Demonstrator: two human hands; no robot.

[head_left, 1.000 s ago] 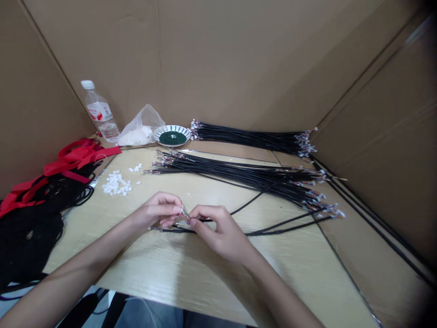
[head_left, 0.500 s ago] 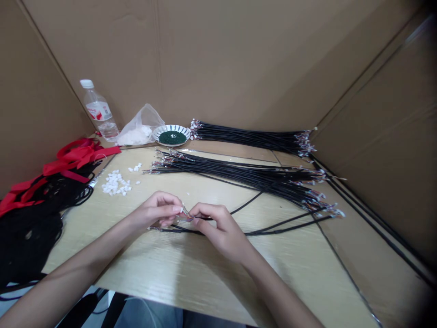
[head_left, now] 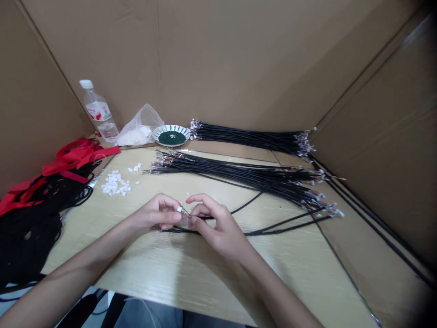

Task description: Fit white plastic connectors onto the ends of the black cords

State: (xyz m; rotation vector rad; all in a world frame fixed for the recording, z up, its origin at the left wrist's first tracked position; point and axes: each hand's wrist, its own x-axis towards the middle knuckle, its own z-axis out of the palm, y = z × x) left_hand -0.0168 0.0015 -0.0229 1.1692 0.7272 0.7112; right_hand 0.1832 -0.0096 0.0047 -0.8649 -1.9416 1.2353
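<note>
Brown cardboard panels (head_left: 218,59) are standing around three sides of the work area, meeting at creased corners, with a vertical seam (head_left: 156,54) running down the back panel. A pale wood-grain counter (head_left: 218,282) is stretching out below them, its surface catching soft, even indoor light in a faint sheen.

Your bare left hand (head_left: 155,212) and right hand (head_left: 218,228) meet around a small glossy white plastic connector (head_left: 179,209). You have matt black plastic-sheathed cables (head_left: 239,180) ending in bright metal terminals (head_left: 316,196). Beneath them, the pale wood-grain tabletop (head_left: 218,278) looks smooth, with a soft sheen. Around you stand matt brown cardboard walls (head_left: 239,59). Beyond lie a glazed white-and-blue ceramic dish (head_left: 170,129), a clear glossy plastic bottle (head_left: 99,120), a thin crinkled plastic bag (head_left: 141,119) and a red cloth ribbon (head_left: 78,157).
</note>
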